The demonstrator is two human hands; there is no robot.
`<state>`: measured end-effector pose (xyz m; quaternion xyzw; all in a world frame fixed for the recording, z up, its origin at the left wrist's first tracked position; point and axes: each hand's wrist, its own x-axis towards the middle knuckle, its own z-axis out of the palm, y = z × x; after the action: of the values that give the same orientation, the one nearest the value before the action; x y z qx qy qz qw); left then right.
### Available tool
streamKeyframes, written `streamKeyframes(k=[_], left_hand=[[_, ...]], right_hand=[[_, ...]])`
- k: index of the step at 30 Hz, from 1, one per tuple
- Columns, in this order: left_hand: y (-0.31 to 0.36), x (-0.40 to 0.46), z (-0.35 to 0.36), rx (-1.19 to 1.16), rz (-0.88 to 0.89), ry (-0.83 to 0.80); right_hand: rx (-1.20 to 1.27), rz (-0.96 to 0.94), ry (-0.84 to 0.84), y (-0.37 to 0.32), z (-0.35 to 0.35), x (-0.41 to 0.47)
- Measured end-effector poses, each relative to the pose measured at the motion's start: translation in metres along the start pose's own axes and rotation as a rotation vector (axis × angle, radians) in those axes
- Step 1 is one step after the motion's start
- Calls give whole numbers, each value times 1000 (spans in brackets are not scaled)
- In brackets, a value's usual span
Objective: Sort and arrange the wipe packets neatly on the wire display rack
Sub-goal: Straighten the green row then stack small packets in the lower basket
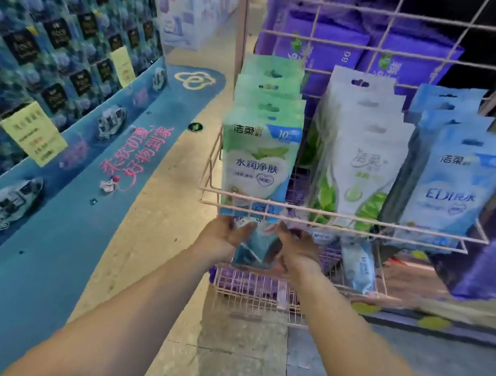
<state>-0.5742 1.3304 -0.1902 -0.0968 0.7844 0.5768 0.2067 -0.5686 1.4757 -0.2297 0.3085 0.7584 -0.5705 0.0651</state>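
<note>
Holding a blue wipe packet (256, 247) w/ both hands: left hand (223, 236) & right hand (298, 247) fingers closed on it, under pink wire rack (341, 219).

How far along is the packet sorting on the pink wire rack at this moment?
Done: the upper shelf holds three upright rows, green packets, white packets and blue packets. In hand: the left hand and right hand hold a small stack of packets together below that shelf. Left: a loose packet lies on the lower shelf, unsorted.
</note>
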Motion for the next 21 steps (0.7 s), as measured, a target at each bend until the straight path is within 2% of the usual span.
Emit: streamKeyframes(k=[2,6,9,12,14,21], left_hand=[[-10,18,2,-52,-54,-39],[-21,20,-5,-309,-154,-153],[-31,28,-22,-357,-147,-172],[-32,26,-30,-316,-115,-193],[-32,24,-35,-267,-74,-153],[-37,29,-80,-210,2,-11]], right_hand=[[-39,10,-13,2,3,11],[-126,-64,-53,-5,-14,-7],[-469,-34,-5,6,-22,-2],[-695,5,-116,19,-14,7],[-709,7,-178,17,-14,2],[-591,-85,-201,16,-20,4]])
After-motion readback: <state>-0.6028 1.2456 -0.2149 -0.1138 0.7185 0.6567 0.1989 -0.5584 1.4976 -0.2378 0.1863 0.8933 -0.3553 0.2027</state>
